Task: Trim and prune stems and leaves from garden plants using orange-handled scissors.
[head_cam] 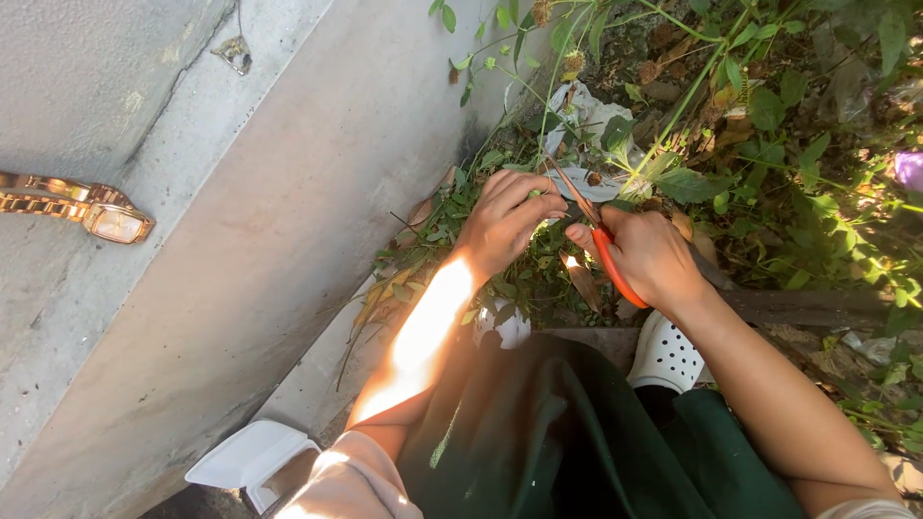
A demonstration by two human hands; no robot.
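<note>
My right hand (pixel 646 254) grips a pair of scissors with orange handles (pixel 610 265); the rusty blades (pixel 574 190) point up and left into the weeds. My left hand (pixel 505 222) is closed around a tuft of green weeds (pixel 535 195) right next to the blades. Both hands work low over the ground, beside the base of a concrete wall (pixel 288 192). The tips of the blades are partly hidden by leaves.
A gold wristwatch (pixel 106 219) lies on the concrete ledge at left. Leafy plants and dry leaves (pixel 760 125) fill the upper right, with crumpled white litter (pixel 586 115) among them. My white perforated shoes (pixel 665 356), green trousers (pixel 567 432) and a white box (pixel 248 459) are below.
</note>
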